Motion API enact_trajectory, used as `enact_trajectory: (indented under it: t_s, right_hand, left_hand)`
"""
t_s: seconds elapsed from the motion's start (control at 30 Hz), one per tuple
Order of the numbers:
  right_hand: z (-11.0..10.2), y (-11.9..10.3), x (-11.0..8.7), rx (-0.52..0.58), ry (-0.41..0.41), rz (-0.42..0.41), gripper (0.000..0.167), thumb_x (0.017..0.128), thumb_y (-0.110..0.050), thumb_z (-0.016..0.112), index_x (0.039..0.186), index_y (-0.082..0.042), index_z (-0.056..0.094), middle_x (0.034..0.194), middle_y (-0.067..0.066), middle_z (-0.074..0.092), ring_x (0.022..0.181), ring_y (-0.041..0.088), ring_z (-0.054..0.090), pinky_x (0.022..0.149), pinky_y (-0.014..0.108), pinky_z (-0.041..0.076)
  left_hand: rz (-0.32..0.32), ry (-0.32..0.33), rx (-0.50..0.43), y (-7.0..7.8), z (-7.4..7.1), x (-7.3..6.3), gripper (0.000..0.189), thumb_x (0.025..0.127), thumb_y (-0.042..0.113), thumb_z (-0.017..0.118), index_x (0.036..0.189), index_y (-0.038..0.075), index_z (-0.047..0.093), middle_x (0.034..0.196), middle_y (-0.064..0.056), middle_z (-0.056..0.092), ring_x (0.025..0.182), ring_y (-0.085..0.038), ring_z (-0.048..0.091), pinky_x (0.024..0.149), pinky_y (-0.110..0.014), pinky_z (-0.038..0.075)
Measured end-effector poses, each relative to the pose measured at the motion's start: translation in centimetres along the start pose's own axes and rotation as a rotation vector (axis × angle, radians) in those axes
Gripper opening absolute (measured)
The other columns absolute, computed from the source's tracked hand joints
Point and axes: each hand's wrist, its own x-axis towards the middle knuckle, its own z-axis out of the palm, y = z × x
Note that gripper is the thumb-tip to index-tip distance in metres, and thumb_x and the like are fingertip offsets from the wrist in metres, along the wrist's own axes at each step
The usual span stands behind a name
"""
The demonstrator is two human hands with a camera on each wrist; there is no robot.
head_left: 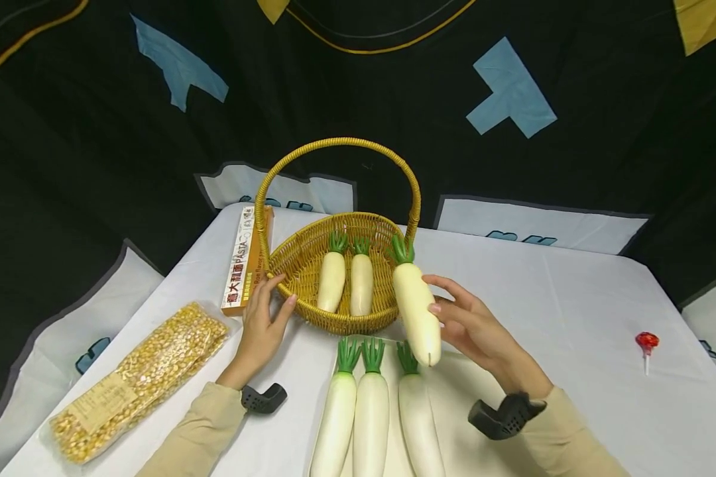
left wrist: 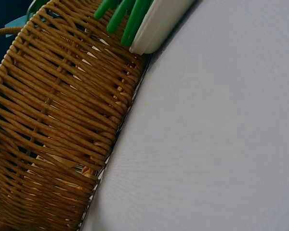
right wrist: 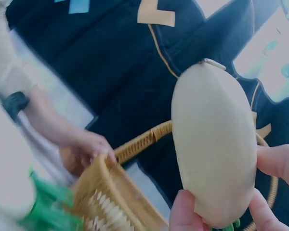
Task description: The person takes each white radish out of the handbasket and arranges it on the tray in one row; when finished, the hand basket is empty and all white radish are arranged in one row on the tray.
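A white radish with green stem stubs (head_left: 416,311) is gripped in my right hand (head_left: 477,331), raised at the right side of the wicker basket (head_left: 334,322). In the right wrist view the fingers and thumb hold this radish (right wrist: 214,144) from both sides. My left hand (head_left: 264,331) rests on the basket's left front rim, fingers over the edge. Inside the basket lie two radishes, a left one (head_left: 331,281) and a right one (head_left: 361,285). Three more radishes (head_left: 371,424) lie side by side on a pale tray (head_left: 471,404) in front of it.
Left of the basket are a pasta box (head_left: 247,265) and a bag of corn kernels (head_left: 143,381). A red lollipop (head_left: 647,341) lies far right on the white-covered table (head_left: 573,298). The basket's tall handle (head_left: 340,142) arches over it, before a black curtain (head_left: 358,86).
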Motion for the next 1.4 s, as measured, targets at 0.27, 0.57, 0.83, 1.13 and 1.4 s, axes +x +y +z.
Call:
enact_trajectory:
  t_s: [0.27, 0.57, 0.83, 1.13, 1.4]
  right_hand:
    - [-1.6, 2.0, -6.9, -0.264, 0.03, -0.07, 0.046, 0.089, 0.004, 0.047, 0.131, -0.01, 0.039, 0.121, -0.002, 0.05, 0.104, 0.008, 0.058, 0.085, 0.025, 0.05]
    - [-0.3, 6.3, -12.3, -0.457, 0.185, -0.007, 0.047, 0.084, 0.003, 0.057, 0.128, -0.003, 0.042, 0.122, -0.015, 0.048, 0.099, 0.001, 0.055, 0.076, 0.02, 0.051]
    - [0.0, 8.3, -13.7, -0.365, 0.219, 0.137, 0.05, 0.083, -0.003, 0.06, 0.129, -0.007, 0.043, 0.113, -0.013, 0.056, 0.098, 0.003, 0.057, 0.067, 0.027, 0.054]
    - [0.4, 8.9, -13.6, -0.329, 0.206, 0.173, 0.052, 0.083, -0.007, 0.061, 0.131, -0.004, 0.041, 0.11, -0.015, 0.056, 0.097, 0.003, 0.057, 0.071, 0.031, 0.055]
    - [1.1, 8.4, -13.3, -0.374, 0.208, 0.199, 0.055, 0.081, -0.011, 0.064, 0.131, -0.004, 0.04, 0.108, 0.005, 0.052, 0.077, 0.012, 0.065, 0.063, 0.029, 0.054]
  left_hand:
    - [-0.002, 0.005, -0.016, 0.1, -0.1, 0.2, 0.048, 0.092, 0.032, 0.05, 0.135, 0.016, 0.036, 0.146, -0.017, 0.025, 0.137, -0.038, 0.016, 0.107, -0.062, 0.004]
    - [-0.005, 0.004, -0.008, 0.2, -0.1, -0.1, 0.047, 0.091, 0.031, 0.051, 0.134, 0.015, 0.038, 0.145, -0.017, 0.028, 0.137, -0.037, 0.017, 0.106, -0.062, 0.004]
    - [-0.001, 0.002, -0.013, 0.3, 0.0, -0.1, 0.048, 0.091, 0.03, 0.051, 0.134, 0.014, 0.037, 0.145, -0.017, 0.027, 0.137, -0.038, 0.017, 0.107, -0.061, 0.004]
    - [0.002, 0.003, -0.018, 0.2, 0.0, 0.1, 0.049, 0.091, 0.03, 0.051, 0.134, 0.013, 0.037, 0.145, -0.018, 0.027, 0.137, -0.038, 0.017, 0.107, -0.061, 0.004]
    - [-0.01, 0.001, -0.018, 0.2, 0.0, 0.0, 0.048, 0.091, 0.031, 0.051, 0.134, 0.015, 0.037, 0.146, -0.018, 0.024, 0.137, -0.038, 0.016, 0.107, -0.061, 0.003]
